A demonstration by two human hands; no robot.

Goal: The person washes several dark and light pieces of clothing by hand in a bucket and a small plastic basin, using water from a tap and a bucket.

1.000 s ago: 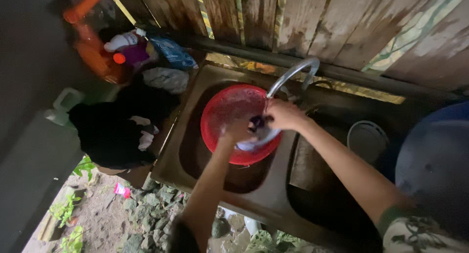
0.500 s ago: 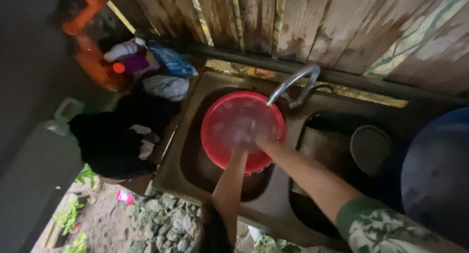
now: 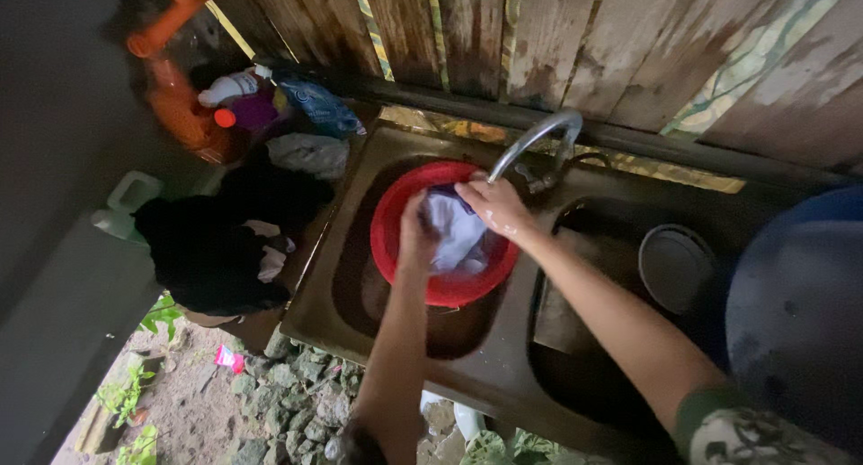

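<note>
Cloth [image 3: 454,231] bunched between hands, left [image 3: 415,236], right [image 3: 493,206], both gripping it; over red basin [image 3: 387,240].

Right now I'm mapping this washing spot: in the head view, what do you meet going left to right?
Pale jug → dark clothes pile → left hand → white cloth → right hand → round dish → blue drum.

Your left hand [image 3: 415,234] and right hand [image 3: 493,206] cover much of the cloth [image 3: 454,231], so its shape stays unclear, and the cloth hides the basin [image 3: 388,227] floor. At 10 o'clock the orange jug [image 3: 175,97] is blurred. At 3 o'clock the blue drum [image 3: 800,294] runs off the edge. The dark heap [image 3: 211,249] at 9 o'clock is too dim to identify.
</note>
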